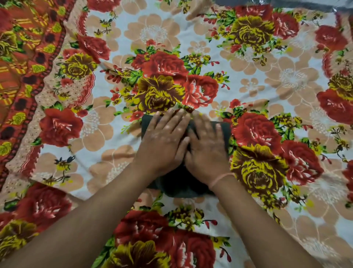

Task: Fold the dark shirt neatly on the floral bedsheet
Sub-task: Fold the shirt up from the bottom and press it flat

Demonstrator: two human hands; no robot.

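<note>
Forearms: Two bare forearms reach in from the near edge of the head view and converge over the middle of the bed.
Wrist thread (221, 178): A pale band circles the right wrist, just above the garment's near edge.
Dark shirt (181, 188): A compact, dark grey-green bundle lies at the centre of the sheet, mostly hidden beneath the palms. Its near edge looks rounded and thick, suggesting several layers, and its far right corner looks squarer.
Left hand (164, 137): Laid flat, fingers straight and slightly spread, it presses on the left half of the bundle, fingertips at its far edge.
Right hand (207, 148): Flat beside the left and touching it at the thumb, it grips nothing; motion blur softens its fingers.
Reason for the hold: Palms placed side by side appear meant to flatten the layers and set the creases, a late smoothing step.
Floral bedsheet (286, 80): Red and yellow roses on pale ground spread wide on all sides, lightly wrinkled.
Orange border (21, 67): A patterned band runs along the far left.
Far edge: A grey strip (267, 2) shows, too little to identify.
</note>
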